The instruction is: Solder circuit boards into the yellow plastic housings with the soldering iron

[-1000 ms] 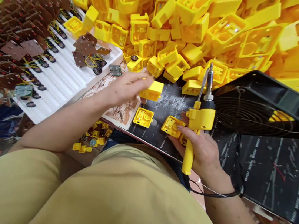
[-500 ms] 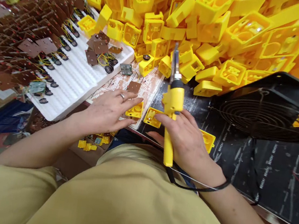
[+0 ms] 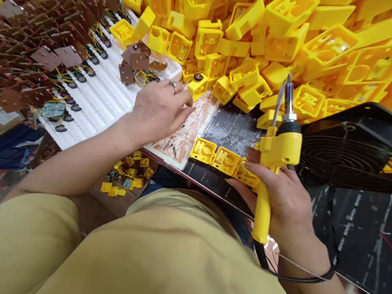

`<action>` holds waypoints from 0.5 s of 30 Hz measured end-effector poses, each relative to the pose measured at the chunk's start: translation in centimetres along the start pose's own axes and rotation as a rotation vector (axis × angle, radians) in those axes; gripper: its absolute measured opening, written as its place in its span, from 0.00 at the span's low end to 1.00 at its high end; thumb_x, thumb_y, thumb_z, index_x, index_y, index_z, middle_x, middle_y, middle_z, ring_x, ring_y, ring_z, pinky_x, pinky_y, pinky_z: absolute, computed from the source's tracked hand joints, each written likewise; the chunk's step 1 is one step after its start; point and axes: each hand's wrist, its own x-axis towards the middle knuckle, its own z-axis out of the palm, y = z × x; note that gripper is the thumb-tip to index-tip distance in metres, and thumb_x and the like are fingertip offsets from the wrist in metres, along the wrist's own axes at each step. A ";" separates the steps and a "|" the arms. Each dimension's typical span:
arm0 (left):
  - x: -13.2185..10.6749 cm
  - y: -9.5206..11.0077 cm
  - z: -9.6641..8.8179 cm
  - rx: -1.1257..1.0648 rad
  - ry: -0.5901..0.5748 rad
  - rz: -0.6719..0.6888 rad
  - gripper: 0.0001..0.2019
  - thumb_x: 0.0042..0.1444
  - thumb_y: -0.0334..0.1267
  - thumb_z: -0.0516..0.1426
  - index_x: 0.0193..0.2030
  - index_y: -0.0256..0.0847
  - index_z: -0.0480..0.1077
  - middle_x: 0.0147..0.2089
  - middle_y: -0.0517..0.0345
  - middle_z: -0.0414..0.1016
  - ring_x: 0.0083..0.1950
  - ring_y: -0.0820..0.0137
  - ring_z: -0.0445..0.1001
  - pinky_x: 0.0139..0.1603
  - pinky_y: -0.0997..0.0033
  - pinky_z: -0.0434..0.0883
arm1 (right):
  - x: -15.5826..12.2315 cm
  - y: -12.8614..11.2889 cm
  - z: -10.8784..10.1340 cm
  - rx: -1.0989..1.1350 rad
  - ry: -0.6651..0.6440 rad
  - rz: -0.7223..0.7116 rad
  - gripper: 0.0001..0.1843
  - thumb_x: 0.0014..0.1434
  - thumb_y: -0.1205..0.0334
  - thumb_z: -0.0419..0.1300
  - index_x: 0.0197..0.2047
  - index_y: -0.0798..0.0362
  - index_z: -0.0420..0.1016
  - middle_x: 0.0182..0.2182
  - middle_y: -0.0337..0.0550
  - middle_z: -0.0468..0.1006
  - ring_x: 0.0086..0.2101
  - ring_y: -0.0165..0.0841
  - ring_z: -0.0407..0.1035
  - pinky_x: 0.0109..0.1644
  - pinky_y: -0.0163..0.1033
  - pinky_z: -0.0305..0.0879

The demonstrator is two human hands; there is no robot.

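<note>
My right hand (image 3: pixel 284 194) is wrapped round a yellow soldering gun (image 3: pixel 264 206), its metal tip pointing up and away from me. Three small open yellow cases lie side by side along the table edge: a left case (image 3: pixel 203 151), a middle case (image 3: pixel 225 161) and a right case (image 3: pixel 246 175). The fingertips of that hand reach the right case and partly cover it. Over the near corner of the white foam tray (image 3: pixel 108 104) is my left hand (image 3: pixel 162 110), its fingers curled together and pointing down. What lies under those fingers is hidden.
Brown circuit boards (image 3: pixel 42 40) with wired black discs stand packed on the foam tray. A big heap of yellow cases (image 3: pixel 250 27) fills the back. A black fan (image 3: pixel 351 145) stands at the right. More yellow parts (image 3: pixel 129 171) lie in a box below the table edge.
My left hand has left the yellow case and moved up to the foam tray's corner. My right hand has gone right with the soldering gun. The cases now sit together in a row.
</note>
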 end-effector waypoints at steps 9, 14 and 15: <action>1.6 -1.5 2.1 0.111 -0.134 -0.096 0.15 0.56 0.49 0.56 0.34 0.38 0.74 0.33 0.49 0.75 0.41 0.58 0.75 0.42 0.59 0.71 | -0.5 -0.2 0.0 -0.021 0.010 -0.019 0.17 0.59 0.67 0.66 0.50 0.54 0.69 0.35 0.44 0.79 0.38 0.36 0.77 0.45 0.39 0.74; -1.1 -1.7 0.4 -0.002 -0.234 -0.076 0.12 0.55 0.45 0.55 0.33 0.39 0.73 0.34 0.53 0.77 0.38 0.63 0.75 0.37 0.67 0.70 | -0.9 0.1 0.2 0.007 0.029 0.029 0.18 0.59 0.68 0.66 0.51 0.51 0.68 0.37 0.42 0.79 0.40 0.35 0.77 0.46 0.39 0.74; -1.7 -1.6 0.3 -0.033 -0.221 -0.086 0.12 0.56 0.44 0.54 0.37 0.39 0.74 0.35 0.53 0.78 0.38 0.63 0.75 0.38 0.67 0.70 | -0.8 0.0 0.4 0.018 0.030 0.025 0.18 0.59 0.67 0.66 0.52 0.52 0.68 0.37 0.42 0.79 0.42 0.36 0.76 0.47 0.40 0.73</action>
